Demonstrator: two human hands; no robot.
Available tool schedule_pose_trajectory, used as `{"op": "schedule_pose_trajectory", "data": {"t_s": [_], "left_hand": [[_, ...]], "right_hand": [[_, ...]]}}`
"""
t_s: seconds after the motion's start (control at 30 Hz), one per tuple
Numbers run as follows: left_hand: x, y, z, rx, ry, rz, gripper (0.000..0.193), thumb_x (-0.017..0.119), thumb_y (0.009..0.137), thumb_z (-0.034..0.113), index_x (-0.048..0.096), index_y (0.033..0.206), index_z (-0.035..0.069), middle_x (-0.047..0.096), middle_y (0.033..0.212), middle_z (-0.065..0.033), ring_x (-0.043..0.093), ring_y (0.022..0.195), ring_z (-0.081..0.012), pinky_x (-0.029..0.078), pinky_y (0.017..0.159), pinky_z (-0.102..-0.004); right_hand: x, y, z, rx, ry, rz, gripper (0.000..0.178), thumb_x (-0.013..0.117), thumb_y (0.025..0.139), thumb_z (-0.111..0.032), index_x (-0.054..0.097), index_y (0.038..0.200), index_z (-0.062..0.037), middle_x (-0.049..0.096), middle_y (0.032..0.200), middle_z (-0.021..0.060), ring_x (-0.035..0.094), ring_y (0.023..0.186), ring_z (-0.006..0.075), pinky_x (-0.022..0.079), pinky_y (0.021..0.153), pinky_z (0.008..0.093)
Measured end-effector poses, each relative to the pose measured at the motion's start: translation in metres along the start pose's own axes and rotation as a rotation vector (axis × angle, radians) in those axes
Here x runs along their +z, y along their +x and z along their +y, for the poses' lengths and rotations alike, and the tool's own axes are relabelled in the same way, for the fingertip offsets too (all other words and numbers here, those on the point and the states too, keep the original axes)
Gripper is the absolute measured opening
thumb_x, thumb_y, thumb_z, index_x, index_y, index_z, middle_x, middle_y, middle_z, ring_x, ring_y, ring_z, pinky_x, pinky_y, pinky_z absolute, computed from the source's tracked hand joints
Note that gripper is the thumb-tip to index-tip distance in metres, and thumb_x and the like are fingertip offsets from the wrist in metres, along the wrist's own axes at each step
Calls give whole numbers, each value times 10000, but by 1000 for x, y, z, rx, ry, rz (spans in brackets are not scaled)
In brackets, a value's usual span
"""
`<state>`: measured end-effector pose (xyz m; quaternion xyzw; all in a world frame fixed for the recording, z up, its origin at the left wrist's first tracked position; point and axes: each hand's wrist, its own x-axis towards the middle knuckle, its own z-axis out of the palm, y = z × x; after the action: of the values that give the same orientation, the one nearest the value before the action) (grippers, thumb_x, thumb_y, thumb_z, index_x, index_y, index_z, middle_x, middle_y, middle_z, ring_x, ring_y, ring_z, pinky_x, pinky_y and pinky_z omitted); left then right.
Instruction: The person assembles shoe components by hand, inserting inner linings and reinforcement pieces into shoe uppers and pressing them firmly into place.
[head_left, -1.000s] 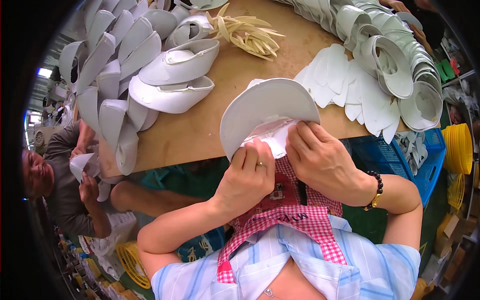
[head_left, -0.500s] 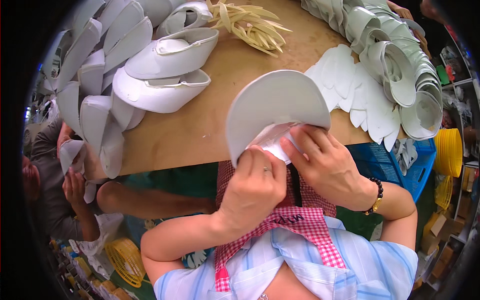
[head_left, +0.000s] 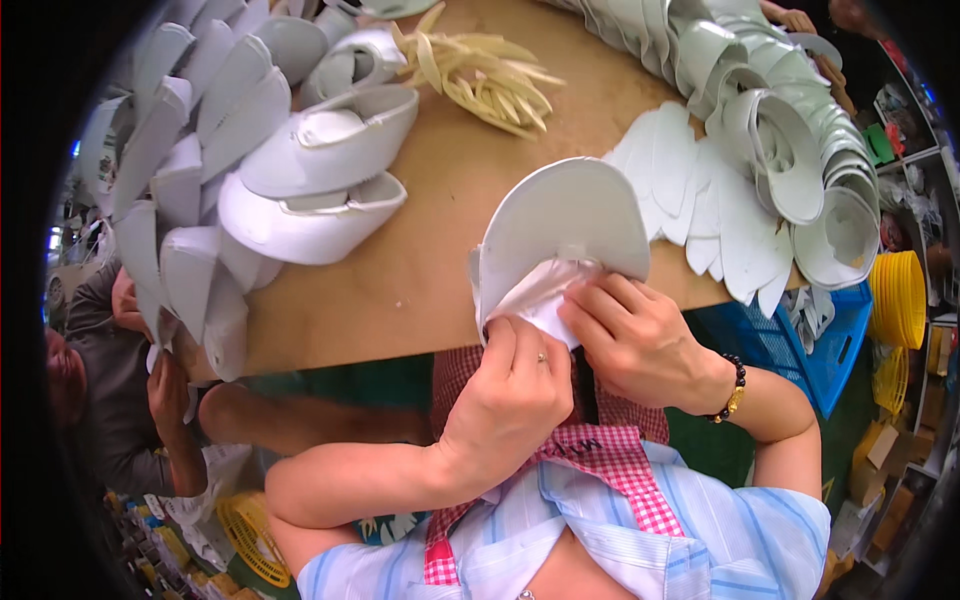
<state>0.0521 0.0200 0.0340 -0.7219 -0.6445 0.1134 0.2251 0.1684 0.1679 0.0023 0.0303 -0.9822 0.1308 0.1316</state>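
Note:
A white shoe upper (head_left: 560,215) is held at the table's front edge, its broad rounded end facing away from me. Its thin pale lining (head_left: 540,300) shows wrinkled at the near opening. My left hand (head_left: 508,388) pinches the near left edge, fingers closed. My right hand (head_left: 640,340), with a dark beaded bracelet at the wrist, grips the lining and edge on the right, fingers bent together. The fingertips partly hide the edge between them.
White shoe uppers (head_left: 310,220) pile up at left; more nested uppers (head_left: 780,150) line the right. Flat white leaf-shaped pieces (head_left: 745,225) and beige strips (head_left: 480,85) lie on the table (head_left: 420,270). A blue crate (head_left: 825,360) stands low right. Another person (head_left: 130,380) works at left.
The upper has tilted and narrowed in view, showing more of its lining. Both hands stay on it. The view has shifted slightly, and the person at left has lowered the white piece.

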Motion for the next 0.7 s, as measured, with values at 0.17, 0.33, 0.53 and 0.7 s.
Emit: {"op": "schedule_pose_trajectory", "data": {"t_s": [0.17,0.33,0.53,0.7], "left_hand": [[4,-5,-30,-54,-460,35,146,583,704,102,610,804,-1,608,763,-133,592,854,-264,434,891,-362],[10,-14,-65,9,-696,52,194,631,737,34,616,930,36,604,882,-78,574,928,-276,430,913,-398],[-5,-3,-98,78,-855,-132,247,650,757,57,627,1001,29,622,905,-119,569,933,-298,425,894,-381],[-5,17,-128,-516,-1045,60,184,633,842,158,675,900,-11,656,791,-163,624,748,-345,492,708,-434]], "right_hand": [[-47,20,12,-149,304,435,355,589,609,67,628,957,12,631,960,141,621,860,307,516,761,358],[-68,87,73,127,379,491,198,590,762,10,653,949,-4,670,920,132,649,840,257,514,761,337],[-50,177,103,145,205,317,228,642,778,-114,655,977,-3,660,940,148,641,851,254,503,787,340],[-36,215,103,169,-44,216,254,630,759,-146,618,981,-23,628,972,175,611,941,348,471,832,436]]}}
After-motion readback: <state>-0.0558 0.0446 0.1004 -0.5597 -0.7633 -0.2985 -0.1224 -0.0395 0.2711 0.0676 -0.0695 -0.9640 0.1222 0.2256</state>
